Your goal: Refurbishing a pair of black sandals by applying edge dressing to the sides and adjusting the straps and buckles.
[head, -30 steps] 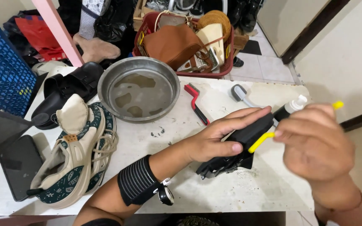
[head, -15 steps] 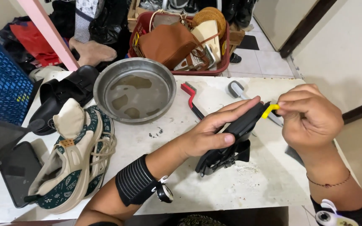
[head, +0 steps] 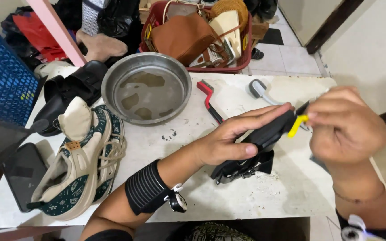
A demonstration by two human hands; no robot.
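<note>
near the table's (head: 246, 196) right edge, the left hand (head: 228, 143) clamps a black sandal (head: 264, 136) above the tabletop, steadying it; the right hand's (head: 345, 127) fingers pinch a yellow-tipped tube (head: 296, 125) against it.

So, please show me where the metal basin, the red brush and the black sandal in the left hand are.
metal basin (head: 112, 80), head view, on its left rim.
red brush (head: 208, 96), head view, on its handle.
black sandal (head: 264, 136), head view, on its sole edge under the left hand (head: 228, 140).

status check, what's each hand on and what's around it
Left hand grips black sandal above white table. Right hand pinches yellow-tipped tool at sandal's end. Red brush, metal basin, patterned shoe nearby.
</note>
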